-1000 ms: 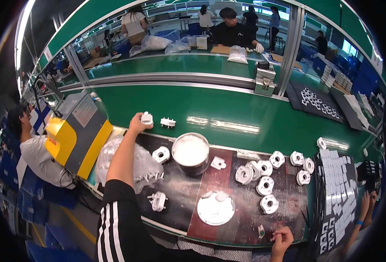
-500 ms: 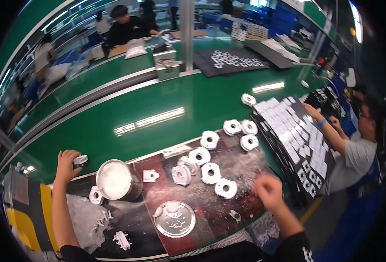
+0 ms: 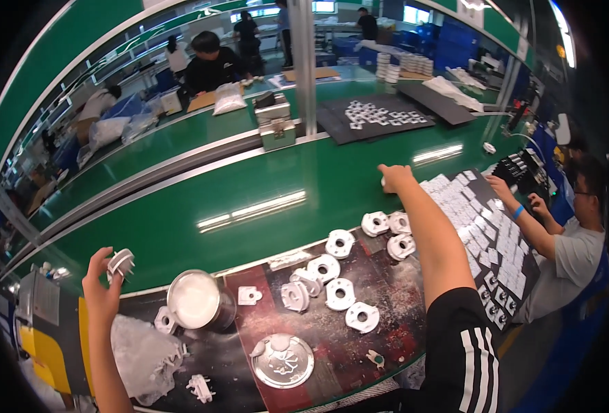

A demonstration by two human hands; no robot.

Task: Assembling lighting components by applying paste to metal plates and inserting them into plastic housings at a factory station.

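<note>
Pinched in my left hand [image 3: 100, 279] is a white plastic ring part [image 3: 121, 263] with thin prongs, lifted at the left above the green surface. My right hand [image 3: 397, 177] reaches far across the green belt, its fingers closed on another white ring part [image 3: 384, 182], which they mostly hide. Several white ring parts [image 3: 339, 294] lie on the worn dark red board [image 3: 394, 310] between my arms. A tub [image 3: 194, 299] of white material stands right of my left hand, with one ring part [image 3: 165, 320] beside it. Nearer me is a round metal lid [image 3: 282, 372] holding small white pieces.
A clear plastic bag [image 3: 143, 358] and a white pronged part [image 3: 200, 388] lie near my left forearm. At right, a black sheet [image 3: 480, 258] carries many white pieces; a co-worker's arm [image 3: 525, 210] reaches over it. A metal post [image 3: 306, 69] and small box [image 3: 275, 127] stand beyond.
My right hand has moved from over the board out to the ring part on the green surface and closed on it. My left hand has raised its ring part; the view has shifted.
</note>
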